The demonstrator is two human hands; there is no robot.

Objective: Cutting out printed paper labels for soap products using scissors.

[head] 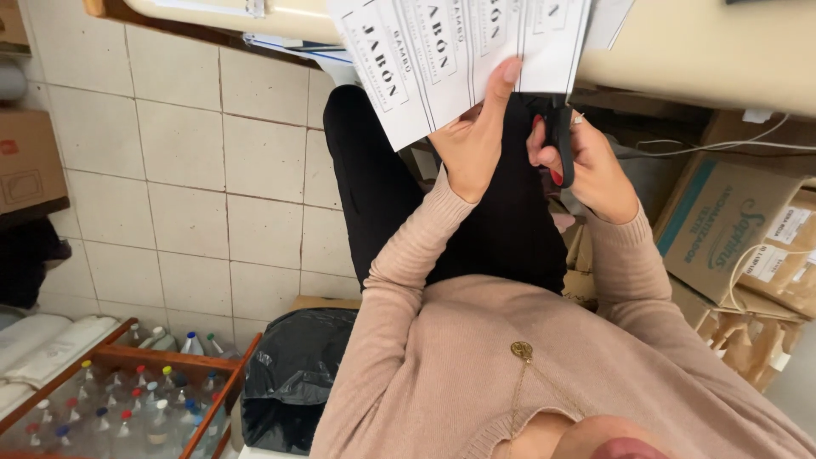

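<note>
At upper centre of the frame, the left hand (470, 140) pinches a printed paper sheet (459, 55), thumb on top. The right hand (586, 161) grips black scissors (561, 140), fingers through the handles.

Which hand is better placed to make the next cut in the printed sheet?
Probably the right hand: its fingers are already through the black scissors just below the sheet's edge. The left hand grips the printed sheet, thumb on its face.

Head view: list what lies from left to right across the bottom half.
Bottle crate → black bag → pink sweater → cardboard boxes.
</note>
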